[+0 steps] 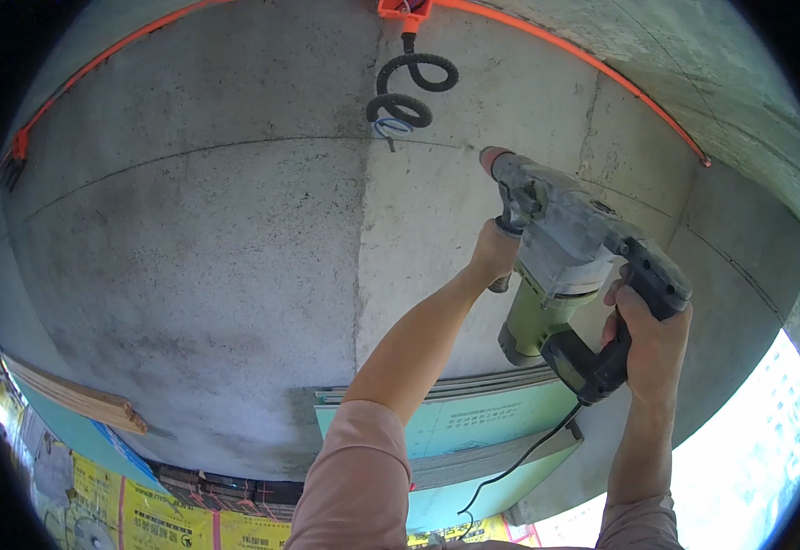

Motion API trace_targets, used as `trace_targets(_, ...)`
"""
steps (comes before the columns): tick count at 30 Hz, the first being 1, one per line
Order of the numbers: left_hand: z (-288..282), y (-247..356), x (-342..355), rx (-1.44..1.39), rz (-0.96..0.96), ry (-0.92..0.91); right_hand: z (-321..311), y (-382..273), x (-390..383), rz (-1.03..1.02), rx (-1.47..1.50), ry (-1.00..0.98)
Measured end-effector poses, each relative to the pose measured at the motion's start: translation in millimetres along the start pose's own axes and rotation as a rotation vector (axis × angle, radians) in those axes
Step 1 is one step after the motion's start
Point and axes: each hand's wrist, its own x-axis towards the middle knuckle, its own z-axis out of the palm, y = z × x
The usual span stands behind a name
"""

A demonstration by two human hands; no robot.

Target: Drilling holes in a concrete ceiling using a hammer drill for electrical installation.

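A dusty green and grey rotary hammer drill (560,243) is held up against a bare concrete wall (262,229). Its red-collared chuck points up and left, and the short bit meets the wall on or close to a dark line drawn across it. My left hand (496,252) wraps round the side handle below the chuck. Closed round the black rear handle is my right hand (652,335); whether a finger presses the trigger I cannot tell. A black power cord (524,458) hangs from the base of the handle.
An orange conduit (546,41) runs along the top of the wall, with a coiled black corrugated hose (409,92) hanging from an orange box (406,9). Stacked green boards (473,426) lean below. Wooden planks (79,394) lie at lower left; yellow sheeting (161,518) covers the floor.
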Motion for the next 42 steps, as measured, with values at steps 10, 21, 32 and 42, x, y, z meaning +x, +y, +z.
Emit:
trace_targets(10,-5.8,-20.2,-3.7,-0.333,-0.044,0.010,24.3,7.4,-13.0,-0.011,-0.013,0.015)
trace_targets(21,-8.9,47.5,-15.8,-0.777,-0.029,-0.235,2.4,7.2,4.6,0.000,-0.106,-0.005)
trace_targets(32,29.6,-26.1,5.0,-0.833,0.229,-0.232,5.2,2.4,-1.8,0.021,-0.326,0.022)
trace_targets(42,36.7,-14.8,3.6,-0.853,0.282,-0.224,1.7,12.3,1.8,-0.118,-0.414,0.081)
